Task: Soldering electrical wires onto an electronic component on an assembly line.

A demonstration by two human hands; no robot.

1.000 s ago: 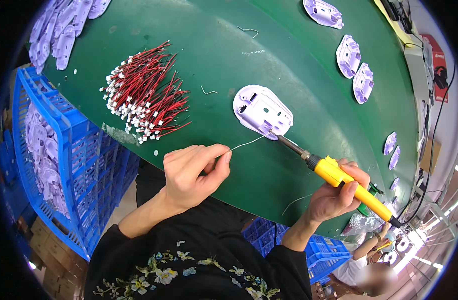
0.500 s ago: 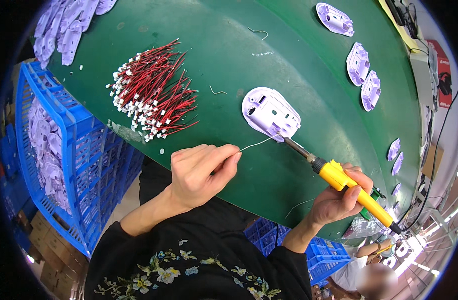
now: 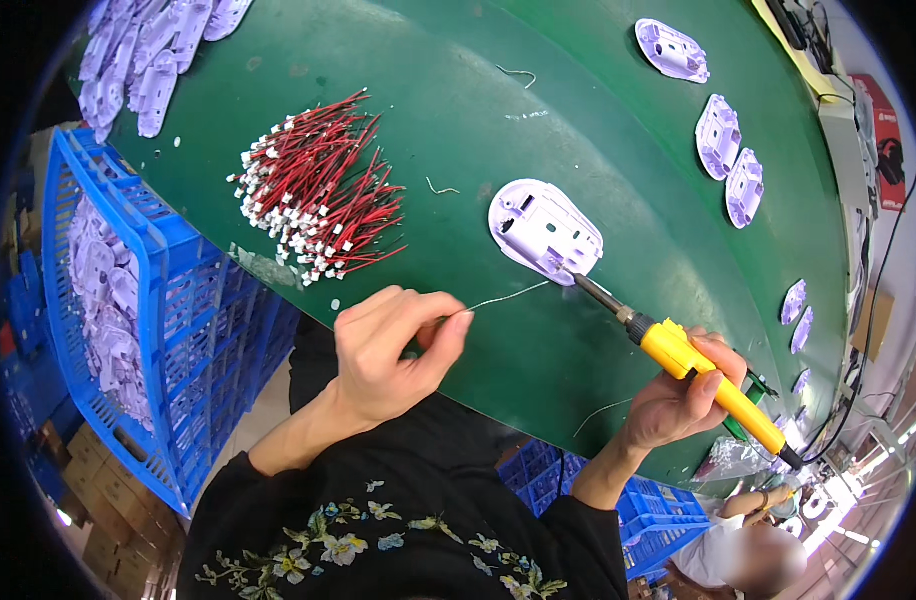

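My left hand [image 3: 396, 350] pinches one end of a thin silvery solder wire [image 3: 510, 297] between thumb and forefinger. The wire's far end stretches to just below the near edge of a pale lilac plastic shell [image 3: 543, 225], which lies on the green table. In my right hand [image 3: 683, 400] is a yellow soldering iron [image 3: 678, 352], gripped like a pen. Its dark metal tip meets the shell's near end, by a small slot. Whether the tip touches the plastic or a metal part is too small to tell.
Red-and-black wires with white connectors [image 3: 318, 195] are heaped at left. More lilac shells [image 3: 718, 137] lie along the right; others are piled at the far left [image 3: 158, 90]. A blue crate [image 3: 163, 330] holds shells beside the table. Another person [image 3: 738, 545] sits at lower right.
My left hand has drawn slightly left and down, and the solder wire's end has come away from the iron's tip. The iron stays at the shell.
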